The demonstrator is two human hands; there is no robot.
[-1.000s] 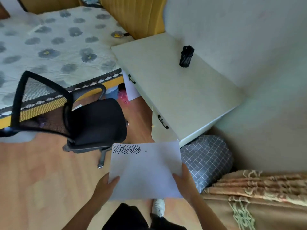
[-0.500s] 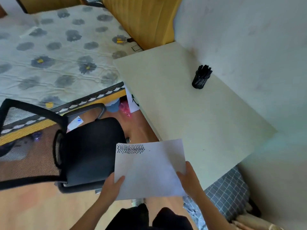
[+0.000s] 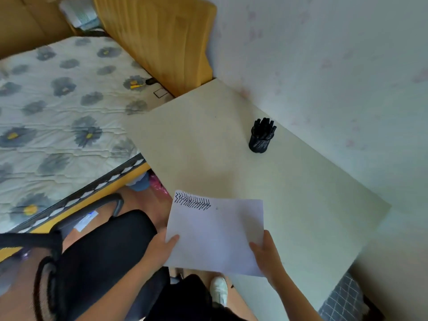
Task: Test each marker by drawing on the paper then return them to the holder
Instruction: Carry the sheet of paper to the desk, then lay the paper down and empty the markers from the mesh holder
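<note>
Both hands hold the paper over the near edge of the desk. Left hand pinches its left edge w/ thumb on top; right hand pinches the near right corner. Black zigzag marks at paper's far left corner. Markers stand in black holder, far right on desk near wall. Black chair at left.

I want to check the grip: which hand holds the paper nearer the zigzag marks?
The left hand, pinching the paper edge below the zigzag marks.
</note>
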